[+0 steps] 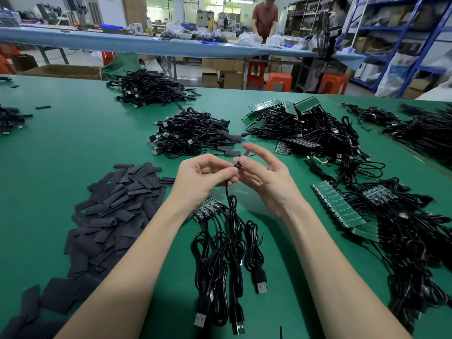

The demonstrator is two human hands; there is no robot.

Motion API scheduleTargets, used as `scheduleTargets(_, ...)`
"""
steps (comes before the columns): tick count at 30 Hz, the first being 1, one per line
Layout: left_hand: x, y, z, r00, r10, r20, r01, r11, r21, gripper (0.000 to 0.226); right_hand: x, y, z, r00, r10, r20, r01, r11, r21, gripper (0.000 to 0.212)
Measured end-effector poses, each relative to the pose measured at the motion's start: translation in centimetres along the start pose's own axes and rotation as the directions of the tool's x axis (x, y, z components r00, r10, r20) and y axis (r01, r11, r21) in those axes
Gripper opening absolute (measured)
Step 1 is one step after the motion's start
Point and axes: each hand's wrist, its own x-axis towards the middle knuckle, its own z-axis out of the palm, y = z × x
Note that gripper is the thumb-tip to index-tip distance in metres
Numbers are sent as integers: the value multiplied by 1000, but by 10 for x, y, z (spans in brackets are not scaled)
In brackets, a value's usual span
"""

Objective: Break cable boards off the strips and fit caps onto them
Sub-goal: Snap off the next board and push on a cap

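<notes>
Between both hands (234, 174): small black, seemingly capped board (237, 164).

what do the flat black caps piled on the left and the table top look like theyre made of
Caps: they look like thin, matte black soft plastic or rubbery sleeving, lying flattened with dull, slightly creased faces. Table top: it looks like a smooth green mat, perhaps rubber or vinyl, with a faint even sheen and no weave showing.

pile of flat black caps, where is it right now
In the head view the pile of flat black caps lies on the green table at the left, just outside the left hand and forearm.
</notes>
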Motion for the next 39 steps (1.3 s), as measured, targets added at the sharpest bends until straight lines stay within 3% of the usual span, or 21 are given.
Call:
scheduleTargets(4, -1, 1, 1, 1000, -17, -12, 16, 999, -42, 12, 1, 3, 9, 994, -92, -52, 93, 995, 21, 27)
scheduleTargets(14, -3, 0, 1, 998, -57, -30, 55, 996, -70, 16, 1, 9, 11, 983, -132, -129, 131, 991, -19, 24)
scheduleTargets(24, -2, -2, 2, 996, -67, -63, 62, 995, -73, 10, 4, 13, 11, 982, -163, -93, 166, 986, 21, 26)
scheduleTargets(32, -1, -3, -1, 995, -81, -59, 74, 991, -113, 21, 3, 11, 13, 951, -304, -60, 293, 946, -142, 43)
scheduleTargets(35, -1, -4, 0, 995, -83, -59, 75, 990, -117, 19, 2, 10, 13, 941, -334, -56, 318, 927, -198, 34)
scheduleTargets(39, 0, -4, 0, 995, -88, -55, 82, 991, -102, 11, 5, 9, 11, 954, -291, -70, 278, 949, -150, 27)
